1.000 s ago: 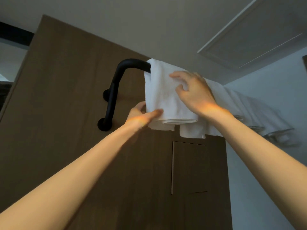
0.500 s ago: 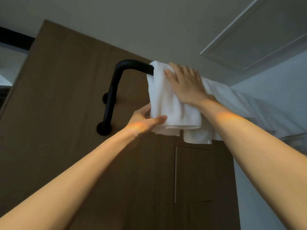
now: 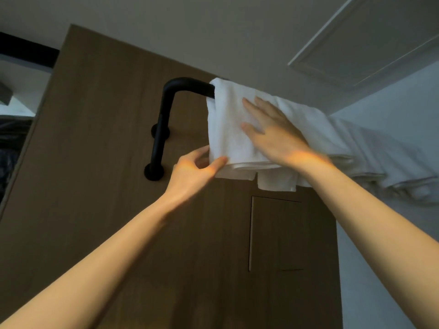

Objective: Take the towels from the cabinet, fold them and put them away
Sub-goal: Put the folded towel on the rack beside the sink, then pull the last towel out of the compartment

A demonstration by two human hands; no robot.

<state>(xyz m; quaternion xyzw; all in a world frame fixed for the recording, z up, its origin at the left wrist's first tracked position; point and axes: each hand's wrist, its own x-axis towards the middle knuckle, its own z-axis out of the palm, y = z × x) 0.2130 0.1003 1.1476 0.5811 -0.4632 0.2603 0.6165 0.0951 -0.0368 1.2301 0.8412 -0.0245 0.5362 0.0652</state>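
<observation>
Fingers [image 3: 255, 108] of your right hand [image 3: 273, 131] lie straight and spread, flat against the front face of the folded white towel [image 3: 228, 124]; they press it and grip nothing. Your left hand [image 3: 194, 172] pinches the towel's lower left corner between thumb and forefinger.

Location: the towel hangs folded over the black rail [image 3: 187, 85], at the rail's left end, against the brown panel [image 3: 95, 162]. A second towel layer [image 3: 276, 182] shows below and just behind the front fold. Further towels [image 3: 380, 153] hang along the rail to the right, blurred.

Governing relation: the rail's long axis runs left to right, and the towel's free edges hang straight below it. Your left hand is at the bottom edge and is the nearer hand for any downward tug; your right hand sits higher, over the middle of the front face.

Judgement: the step in hand appears to be settling this towel square on the rail. Smooth downward, across the rail's axis, to avoid dragging the fold sideways into its neighbours.
</observation>
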